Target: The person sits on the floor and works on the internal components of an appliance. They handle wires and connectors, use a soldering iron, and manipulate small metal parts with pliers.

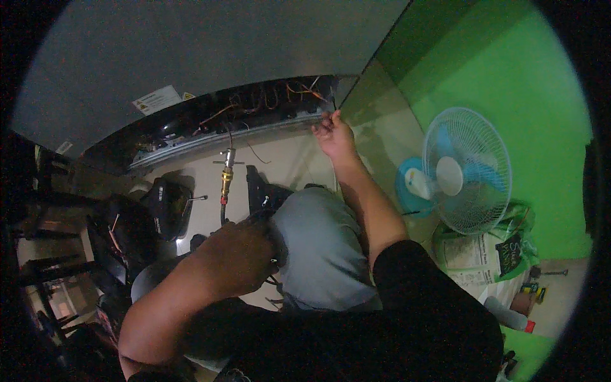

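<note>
My right hand (334,135) reaches up to the right end of the open compressor compartment (210,114) at the base of a large grey appliance. Its fingers are curled and pinch what looks like a thin dark stick-like thing (335,102). Copper tubes (264,99) run through the compartment, and a black compressor (170,129) sits at its left. From a thin tube at the front edge hangs a silver tap valve with brass fittings (226,178), joined to a dark hose. That hose passes behind my left hand (245,251), which is beside my knee, its fingers hidden.
A white and blue fan (468,172) stands at the right against a green wall (509,70). Below it lies a printed plastic bag (471,258). Black bags (167,207) rest on the tiled floor at the left, near dark furniture legs (54,274).
</note>
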`<move>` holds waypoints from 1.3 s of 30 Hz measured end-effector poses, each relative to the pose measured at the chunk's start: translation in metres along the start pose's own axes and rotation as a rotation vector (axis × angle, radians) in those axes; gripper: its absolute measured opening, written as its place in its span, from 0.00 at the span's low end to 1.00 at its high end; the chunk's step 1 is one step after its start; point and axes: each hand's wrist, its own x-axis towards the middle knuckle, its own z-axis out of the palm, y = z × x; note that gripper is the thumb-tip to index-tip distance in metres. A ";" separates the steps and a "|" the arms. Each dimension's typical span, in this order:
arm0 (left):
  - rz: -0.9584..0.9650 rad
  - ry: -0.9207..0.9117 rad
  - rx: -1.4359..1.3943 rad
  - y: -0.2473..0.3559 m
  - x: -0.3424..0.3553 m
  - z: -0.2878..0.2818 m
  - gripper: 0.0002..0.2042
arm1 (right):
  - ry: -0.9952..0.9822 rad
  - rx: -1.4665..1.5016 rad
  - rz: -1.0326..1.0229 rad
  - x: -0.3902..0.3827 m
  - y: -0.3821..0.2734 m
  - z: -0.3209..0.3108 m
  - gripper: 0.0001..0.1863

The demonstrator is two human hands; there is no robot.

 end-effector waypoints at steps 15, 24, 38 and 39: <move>-0.088 -0.129 -0.002 0.006 0.003 -0.006 0.09 | -0.232 0.003 0.285 -0.006 -0.018 -0.010 0.14; -0.119 -0.122 0.038 0.016 -0.001 -0.009 0.09 | 0.036 -0.283 0.106 -0.034 -0.041 -0.072 0.13; -0.137 -0.143 -0.071 0.023 -0.009 -0.012 0.20 | 0.060 -0.752 -0.233 -0.126 -0.129 -0.047 0.05; -0.146 -0.163 -0.081 0.023 -0.010 -0.014 0.20 | 0.041 -0.817 -0.295 -0.124 -0.140 -0.024 0.05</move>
